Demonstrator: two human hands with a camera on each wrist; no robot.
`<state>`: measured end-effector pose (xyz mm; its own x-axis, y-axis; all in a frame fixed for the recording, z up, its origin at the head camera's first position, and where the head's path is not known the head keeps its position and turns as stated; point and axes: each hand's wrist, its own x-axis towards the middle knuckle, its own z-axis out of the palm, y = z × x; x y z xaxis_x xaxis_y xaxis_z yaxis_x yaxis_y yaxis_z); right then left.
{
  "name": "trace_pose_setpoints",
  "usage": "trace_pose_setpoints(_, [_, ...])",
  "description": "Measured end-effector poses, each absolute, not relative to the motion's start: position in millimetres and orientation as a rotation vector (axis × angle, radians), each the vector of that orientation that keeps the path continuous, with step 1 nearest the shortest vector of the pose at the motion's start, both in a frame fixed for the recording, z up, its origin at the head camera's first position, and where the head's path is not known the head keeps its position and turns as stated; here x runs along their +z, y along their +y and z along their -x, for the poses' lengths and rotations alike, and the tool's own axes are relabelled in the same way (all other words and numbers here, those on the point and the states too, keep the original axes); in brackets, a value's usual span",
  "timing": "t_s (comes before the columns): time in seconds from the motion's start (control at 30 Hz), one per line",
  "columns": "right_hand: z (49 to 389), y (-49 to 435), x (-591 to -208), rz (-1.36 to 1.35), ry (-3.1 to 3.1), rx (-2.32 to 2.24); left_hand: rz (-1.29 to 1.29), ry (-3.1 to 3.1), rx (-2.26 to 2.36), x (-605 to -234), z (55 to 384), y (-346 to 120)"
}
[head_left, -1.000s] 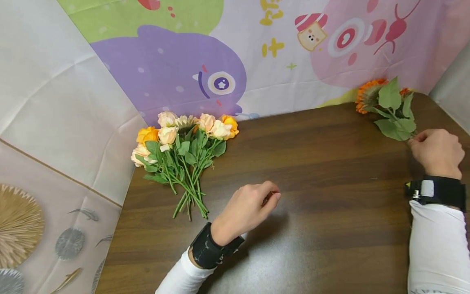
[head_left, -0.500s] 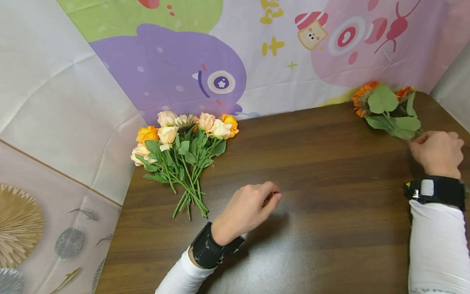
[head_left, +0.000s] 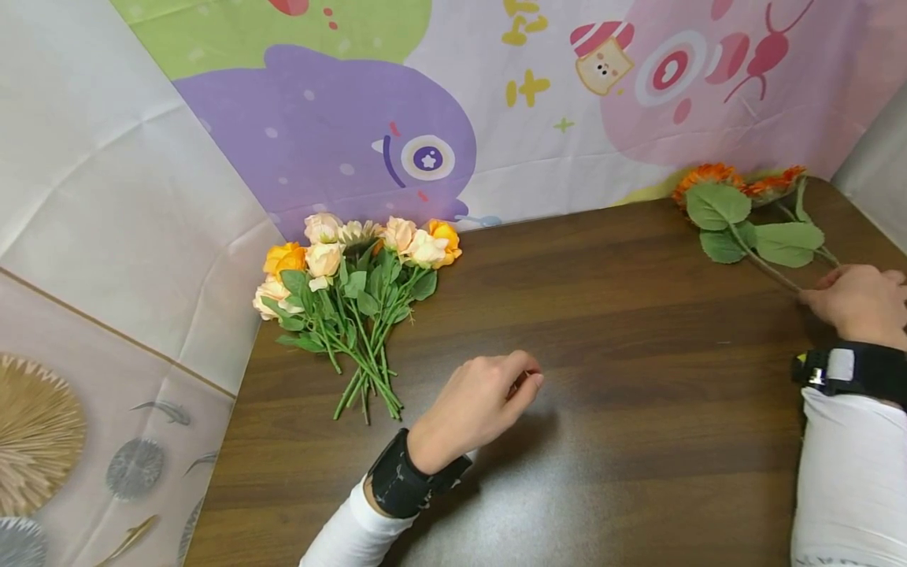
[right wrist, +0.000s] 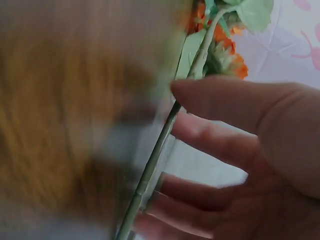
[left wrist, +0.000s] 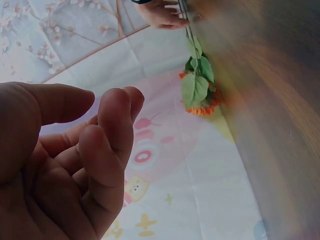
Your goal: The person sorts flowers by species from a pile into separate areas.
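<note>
- 2 hands in view, R & L; 2 black straps (head_left: 871,372) worn, 1 per wrist; 2 white sleeves (head_left: 850,472) seen.
- R hand (head_left: 860,299): 1 stem (right wrist: 155,155) is pinched btwn thumb & index finger, as shown in R wrist view; other fingers are spread alongside, partly blurred.
- 2 orange flowers (head_left: 711,183) can be counted, laid at far R corner of the table (head_left: 623,394), heads close to the back cloth (head_left: 524,169); 2 stems are seen run from them toward R hand. Whether both are gripped can't be told.
- At least 4 green leaves (head_left: 719,206) are counted on these stems, spread btwn heads & R hand.
- L hand (head_left: 473,402): fingers loosely curled, a narrow gap left btwn thumb & fingertips; held mid-table, near side, w/ a shadow cast to its R. Contact w/ tabletop can't be told.
- 1 bunch (head_left: 368,303) is laid on table's L side, beyond L hand & well apart from the orange flowers: approx 5 pale roses (head_left: 322,261), 2 orange roses (head_left: 286,258), 1 pale daisy-like head (head_left: 357,235). Stems there are crossed, too overlapped for a count.
- On back cloth, 1 purple figure (head_left: 333,142), 1 pink figure & 1 toast figure (head_left: 602,68) are printed.
</note>
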<state>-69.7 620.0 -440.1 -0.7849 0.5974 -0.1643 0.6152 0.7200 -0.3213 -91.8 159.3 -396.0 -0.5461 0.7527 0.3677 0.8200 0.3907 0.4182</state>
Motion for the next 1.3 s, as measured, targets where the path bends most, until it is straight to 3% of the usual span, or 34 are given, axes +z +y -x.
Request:
trace_pose_setpoints(0.2, [67.3, 625.7, -441.2, -0.927, 2.928, -0.540, 1.435, -2.536, -0.849, -395.0, 90.7, 158.8])
trace_pose_setpoints(0.83, [67.4, 617.0, -434.0, -1.044, 2.875, -0.609, 1.392, -2.538, -0.851, -388.3, 96.4, 151.1])
trace_pose_setpoints(1.03, [68.2, 615.4, -432.2, -1.005, 2.863, -0.608, 1.144, -2.612, -0.829, -373.3, 117.5, 122.9])
trace_pose_setpoints(1.3, [66.2, 618.0, -436.2, -0.925, 2.973, -0.613, 0.597, -2.907, -0.610, -368.5, 159.0, 63.8])
